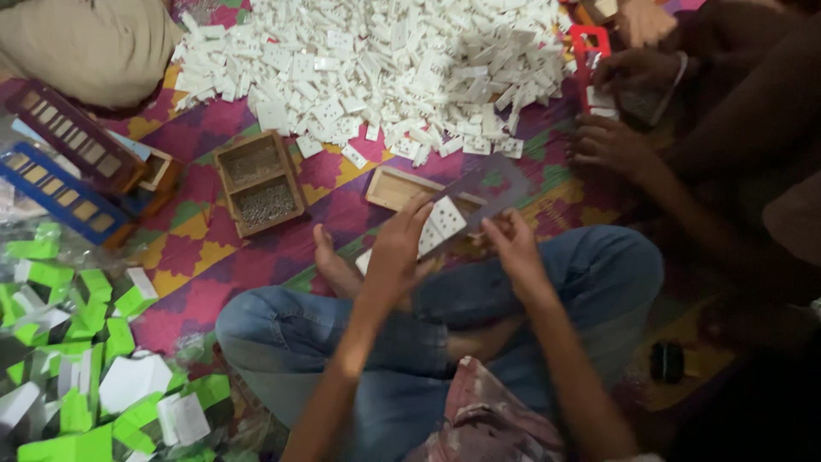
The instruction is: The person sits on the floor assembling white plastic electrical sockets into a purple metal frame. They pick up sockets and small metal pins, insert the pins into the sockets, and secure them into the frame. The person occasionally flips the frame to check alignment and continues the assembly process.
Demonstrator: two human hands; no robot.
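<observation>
Both hands (453, 248) pinch flat white plastic socket plate (443, 221) w/ small holes, fingers curled.

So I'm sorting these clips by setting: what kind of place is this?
Probably a home workshop for hand assembly, worked on the floor: a patterned mat, a big heap of white plastic parts, a wooden box of small screws and green-and-white cartons.

i see a small white plastic plate (445, 218) with dark holes, tilted, pinched between my left hand (398, 250) and right hand (513, 248), raised above my crossed legs, near the scene's middle.
</observation>
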